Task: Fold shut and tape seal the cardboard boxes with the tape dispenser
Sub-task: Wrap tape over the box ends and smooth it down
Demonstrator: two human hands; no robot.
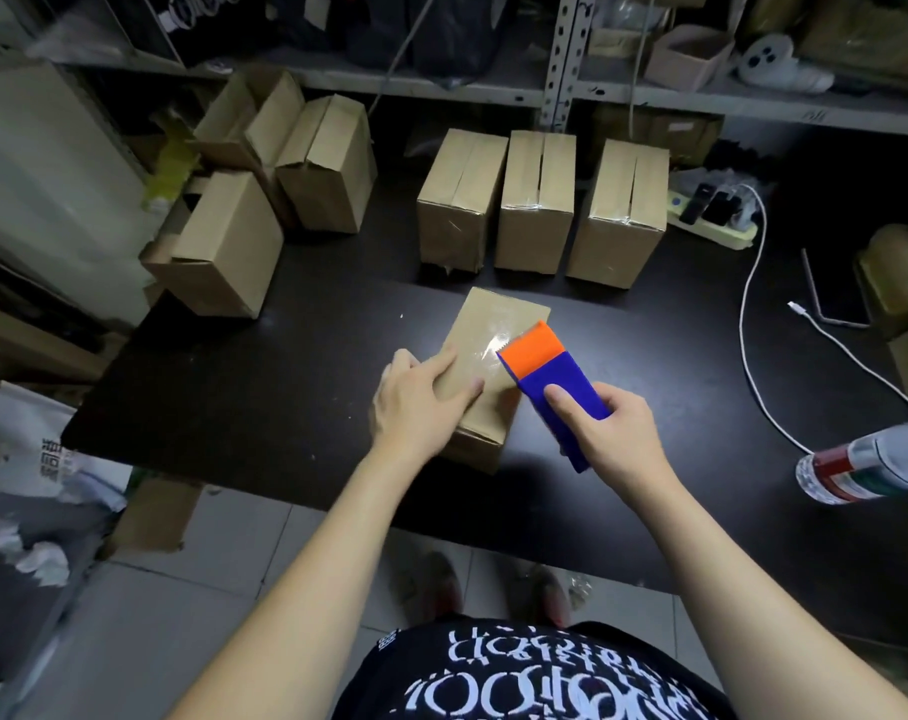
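Observation:
A closed cardboard box (498, 324) lies on the black table (265, 397) in front of me, with shiny clear tape along its top. My left hand (415, 402) presses flat on the box's near left part. My right hand (610, 433) grips a blue and orange tape dispenser (550, 374), whose orange end rests on the box's top at its right side. Three taped boxes stand in a row behind: one on the left (459, 200), one in the middle (537, 200), one on the right (621, 210).
Several unsealed boxes (265, 189) are piled at the table's left. A power strip with plugs (711, 210) and a white cable (753, 314) lie at the right. A plastic bottle (867, 467) lies at the right edge. Shelves (441, 85) stand behind.

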